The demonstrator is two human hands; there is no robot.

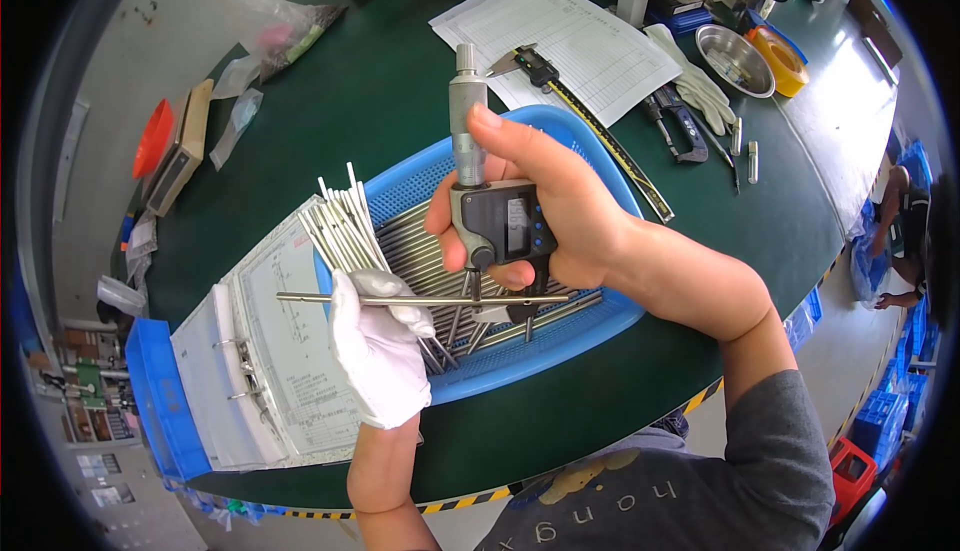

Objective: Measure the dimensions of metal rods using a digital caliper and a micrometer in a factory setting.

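Note:
My left hand (375,366), in a white glove with grey fingertips, is closed round a thin metal rod (300,297) held level over the basket. In my bare right hand (575,206) is a digital micrometer (497,219), upright, thumb beside its ribbed thimble. The rod passes across the micrometer's jaws; whether they touch it I cannot tell. Below both hands stands a blue plastic basket (470,383) with many metal rods (415,236) lying in it. A bundle of paler rods (340,226) juts past the basket's left end, its lower part hidden behind the glove.
Left of the basket lies an open ring binder (240,376) with a drawing. Beyond are paper sheets (560,36), a digital caliper (590,116), white gloves (697,86), another micrometer (682,131), a metal bowl (735,56) and yellow tape (780,59). Another person (905,231) is at far right.

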